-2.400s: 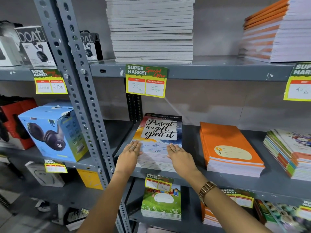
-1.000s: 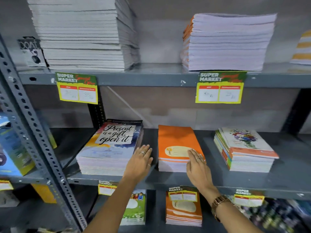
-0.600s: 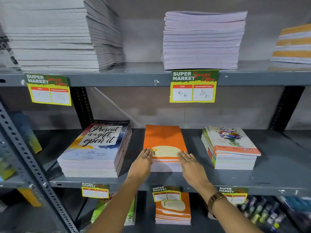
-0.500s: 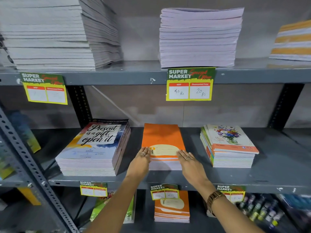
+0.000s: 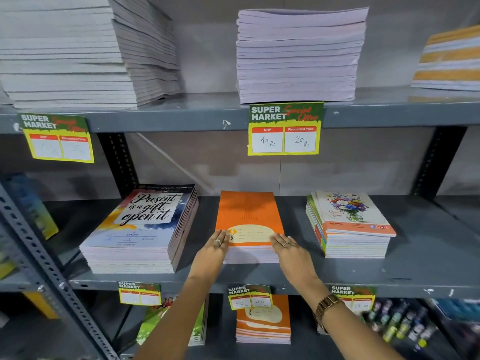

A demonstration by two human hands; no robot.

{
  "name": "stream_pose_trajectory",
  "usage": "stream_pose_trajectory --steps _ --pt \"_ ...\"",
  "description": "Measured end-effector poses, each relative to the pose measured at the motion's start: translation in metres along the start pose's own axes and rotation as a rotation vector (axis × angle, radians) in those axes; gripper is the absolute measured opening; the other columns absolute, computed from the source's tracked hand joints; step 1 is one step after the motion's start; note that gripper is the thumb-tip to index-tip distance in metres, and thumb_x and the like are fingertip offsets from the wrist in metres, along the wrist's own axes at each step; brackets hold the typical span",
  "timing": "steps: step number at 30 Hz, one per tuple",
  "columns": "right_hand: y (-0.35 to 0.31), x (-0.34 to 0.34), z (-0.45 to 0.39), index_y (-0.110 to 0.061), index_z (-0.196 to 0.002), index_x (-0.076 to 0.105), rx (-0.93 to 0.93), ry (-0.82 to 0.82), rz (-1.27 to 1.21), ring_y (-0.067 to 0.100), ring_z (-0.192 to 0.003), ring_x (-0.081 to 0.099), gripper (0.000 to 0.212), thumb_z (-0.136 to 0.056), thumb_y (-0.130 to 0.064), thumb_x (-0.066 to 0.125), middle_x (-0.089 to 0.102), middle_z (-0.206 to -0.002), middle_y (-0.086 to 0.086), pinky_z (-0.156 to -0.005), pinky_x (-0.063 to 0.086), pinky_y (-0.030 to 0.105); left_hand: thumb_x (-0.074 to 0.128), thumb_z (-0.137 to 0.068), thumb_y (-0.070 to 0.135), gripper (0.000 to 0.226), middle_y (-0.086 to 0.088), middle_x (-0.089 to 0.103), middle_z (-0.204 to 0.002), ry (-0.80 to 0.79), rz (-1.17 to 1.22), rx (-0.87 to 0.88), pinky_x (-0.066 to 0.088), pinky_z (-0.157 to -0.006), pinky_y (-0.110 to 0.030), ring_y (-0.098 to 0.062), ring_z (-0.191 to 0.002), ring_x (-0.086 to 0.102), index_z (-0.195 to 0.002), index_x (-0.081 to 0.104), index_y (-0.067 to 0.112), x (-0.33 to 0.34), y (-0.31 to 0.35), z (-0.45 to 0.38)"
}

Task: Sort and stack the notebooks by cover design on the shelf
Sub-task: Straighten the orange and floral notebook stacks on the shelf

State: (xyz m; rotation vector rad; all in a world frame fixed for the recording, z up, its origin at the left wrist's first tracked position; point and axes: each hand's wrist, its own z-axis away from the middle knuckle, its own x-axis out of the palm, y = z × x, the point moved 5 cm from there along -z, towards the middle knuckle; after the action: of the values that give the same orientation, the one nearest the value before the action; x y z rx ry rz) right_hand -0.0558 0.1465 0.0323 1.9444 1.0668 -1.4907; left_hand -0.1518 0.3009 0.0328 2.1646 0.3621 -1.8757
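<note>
Both my hands are on the orange notebook stack [image 5: 246, 216], which sits mid-shelf on the grey metal shelf [image 5: 415, 271]. My left hand [image 5: 211, 252] presses flat on the stack's near left corner, fingers straight and together, not gripping, ring showing. My right hand [image 5: 292, 252] does the same on the near right corner, fingers laid flat on the cover edge, gold watch [image 5: 326, 306] on the wrist. At 9 o'clock of the orange stack, apart from it, is the "Present is a gift" notebook stack [image 5: 140, 229]. At 3 o'clock is the floral notebook stack [image 5: 348, 224], covers slightly fanned. At 12 o'clock, on the shelf above, hangs a yellow price tag [image 5: 284, 128] under a pale notebook stack [image 5: 298, 55].
</note>
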Motion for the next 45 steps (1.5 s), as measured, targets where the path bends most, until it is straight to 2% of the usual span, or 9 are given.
stream_pose_trajectory --steps 4,8,15,19,22,33,37,40,45 --pt "0.001 0.001 -0.002 -0.008 -0.105 0.074 -0.016 0.053 0.087 0.019 -0.096 0.073 0.067 -0.042 0.004 0.092 0.075 -0.106 0.009 -0.08 0.057 0.03 0.032 -0.094 -0.006 0.066 -0.005 -0.001 -0.16 0.01 -0.019 0.021 0.015 -0.118 -0.026 -0.017 -0.147 -0.004 -0.147 -0.003 0.01 0.0 0.0 0.001" --pt "0.001 0.006 -0.006 -0.013 -0.082 0.08 -0.019 0.035 0.125 0.013 -0.072 0.076 0.071 -0.014 0.0 0.095 0.079 -0.082 0.001 -0.059 0.06 0.027 0.034 -0.094 -0.004 0.065 -0.004 0.003 -0.16 0.034 0.005 0.02 0.016 -0.118 -0.025 -0.016 -0.147 -0.001 -0.147 0.0 0.011 0.003 -0.002 0.0" --pt "0.003 0.008 -0.004 -0.016 -0.091 0.079 0.077 0.028 0.123 0.013 -0.082 0.076 0.073 -0.022 0.007 0.092 0.078 -0.092 -0.001 -0.058 0.06 0.025 0.035 -0.096 0.003 0.057 -0.002 0.013 -0.159 0.059 0.08 -0.001 0.026 -0.115 -0.027 -0.014 -0.147 0.008 -0.147 0.012 0.015 0.0 -0.006 -0.001" --pt "-0.001 0.006 -0.005 -0.014 -0.139 0.045 0.099 -0.06 0.039 0.023 -0.135 0.044 0.065 -0.082 0.015 0.057 0.046 -0.146 0.004 -0.101 0.047 0.036 0.036 -0.097 0.005 0.055 -0.002 0.014 -0.158 0.04 0.082 0.012 0.022 -0.117 -0.031 -0.016 -0.147 0.009 -0.147 0.015 0.015 -0.002 -0.008 -0.002" --pt "-0.001 0.006 -0.008 -0.019 -0.148 0.027 0.121 -0.119 0.042 0.019 -0.145 0.025 0.064 -0.093 0.01 0.04 0.027 -0.156 0.0 -0.113 0.033 0.033 0.038 -0.097 0.009 0.053 -0.005 0.019 -0.157 0.045 0.107 0.006 0.025 -0.116 -0.034 -0.019 -0.146 0.015 -0.146 0.019 0.015 -0.004 -0.008 -0.002" --pt "-0.003 0.004 -0.006 -0.02 -0.15 0.021 0.144 -0.096 0.093 0.016 -0.146 0.02 0.064 -0.095 0.009 0.037 0.021 -0.158 -0.001 -0.114 0.029 0.031 0.043 -0.095 0.01 0.057 -0.01 0.022 -0.155 0.051 0.026 0.057 0.031 -0.113 -0.034 -0.023 -0.145 0.016 -0.146 0.017 0.009 -0.003 -0.008 -0.001" --pt "-0.003 -0.007 -0.006 -0.006 -0.127 0.058 0.042 0.105 0.13 0.022 -0.124 0.056 0.037 -0.1 -0.021 0.038 0.06 -0.133 0.01 -0.111 0.029 0.032 0.056 -0.085 0.025 0.041 -0.014 0.064 -0.125 0.145 -0.011 0.056 0.045 -0.102 -0.038 -0.026 -0.118 0.059 -0.121 0.059 0.004 -0.002 -0.007 -0.002" --pt "0.02 -0.016 0.002 -0.006 -0.096 0.076 0.045 0.214 0.099 0.02 -0.094 0.073 0.068 -0.104 -0.032 0.014 0.077 -0.1 0.008 -0.107 0.038 0.029 0.041 -0.082 0.036 0.044 -0.009 0.076 -0.092 0.265 -0.017 0.127 0.052 -0.092 -0.038 -0.024 -0.087 0.071 -0.093 0.072 0.007 -0.008 0.007 -0.005" --pt "0.082 -0.044 0.02 -0.002 -0.103 0.073 0.151 0.254 0.128 0.025 -0.107 0.067 0.072 -0.103 -0.032 0.007 0.074 -0.108 0.013 -0.113 0.014 0.023 0.009 -0.096 0.036 0.069 -0.006 0.076 -0.099 0.343 0.022 0.211 0.036 -0.098 -0.035 -0.022 -0.094 0.071 -0.096 0.072 0.008 -0.022 0.065 -0.025"
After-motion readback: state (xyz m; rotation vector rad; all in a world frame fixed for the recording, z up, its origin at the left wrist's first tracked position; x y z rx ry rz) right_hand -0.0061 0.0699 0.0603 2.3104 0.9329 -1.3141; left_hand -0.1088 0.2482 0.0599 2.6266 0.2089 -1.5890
